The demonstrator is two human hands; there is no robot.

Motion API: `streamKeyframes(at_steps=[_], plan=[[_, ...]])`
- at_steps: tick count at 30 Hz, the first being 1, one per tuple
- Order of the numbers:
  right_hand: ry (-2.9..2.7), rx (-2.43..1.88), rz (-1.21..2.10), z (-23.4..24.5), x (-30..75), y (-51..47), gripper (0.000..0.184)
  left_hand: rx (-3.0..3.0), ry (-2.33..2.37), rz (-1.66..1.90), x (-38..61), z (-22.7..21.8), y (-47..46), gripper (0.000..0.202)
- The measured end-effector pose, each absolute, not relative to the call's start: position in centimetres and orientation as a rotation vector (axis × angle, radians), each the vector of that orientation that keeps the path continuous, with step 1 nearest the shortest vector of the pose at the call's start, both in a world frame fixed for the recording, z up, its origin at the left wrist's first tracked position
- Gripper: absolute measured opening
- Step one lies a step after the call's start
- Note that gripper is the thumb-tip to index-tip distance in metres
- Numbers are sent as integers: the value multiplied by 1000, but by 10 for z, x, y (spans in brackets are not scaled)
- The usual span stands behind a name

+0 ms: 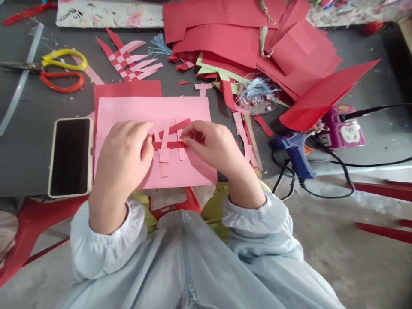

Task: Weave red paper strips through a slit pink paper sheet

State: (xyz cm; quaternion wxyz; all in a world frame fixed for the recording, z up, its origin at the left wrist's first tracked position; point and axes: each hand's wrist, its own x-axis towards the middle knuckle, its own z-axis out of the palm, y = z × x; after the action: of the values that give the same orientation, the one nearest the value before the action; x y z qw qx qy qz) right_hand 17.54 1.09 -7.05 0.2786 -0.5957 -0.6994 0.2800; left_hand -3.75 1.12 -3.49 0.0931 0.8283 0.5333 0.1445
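Red paper strips (174, 145) and pink paper strips (164, 148) cross one another on a pink sheet of paper (199, 171), which lies over a red sheet (128, 89). My left hand (125, 150) is at the left ends of the strips, its thumb and forefinger curled there; what lies between them is hidden. At the right ends, my right hand (209, 141) pinches a red strip between thumb and fingertips. One upper red strip slants up to the right, while the lower one runs nearly level.
Left of the pink sheet lie a phone (71, 156) and scissors (61, 68). Behind are a woven red-and-pink paper piece (128, 60), a blue tassel (159, 45) and stacked red paper (219, 43). A glue gun (296, 152) and purple power socket (343, 126) with cables stand right.
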Motion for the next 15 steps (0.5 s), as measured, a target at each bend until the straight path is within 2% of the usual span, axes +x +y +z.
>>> streamKeyframes(at_steps=[4, 7, 11, 15], plan=[[-1817, -1635, 849, -65, 176, 14, 9, 2484, 1629, 556, -34, -43, -18, 25], [-1789, -1628, 922, -62, 179, 15, 9, 2563, 1470, 471, -34, -50, -34, 4], [-1775, -1658, 940, -62, 183, 15, 8, 2587, 1277, 331, -40, -53, -39, 19], [-1833, -1687, 851, -60, 188, 18, 8, 2562, 1296, 327, -45, -51, -37, 20]])
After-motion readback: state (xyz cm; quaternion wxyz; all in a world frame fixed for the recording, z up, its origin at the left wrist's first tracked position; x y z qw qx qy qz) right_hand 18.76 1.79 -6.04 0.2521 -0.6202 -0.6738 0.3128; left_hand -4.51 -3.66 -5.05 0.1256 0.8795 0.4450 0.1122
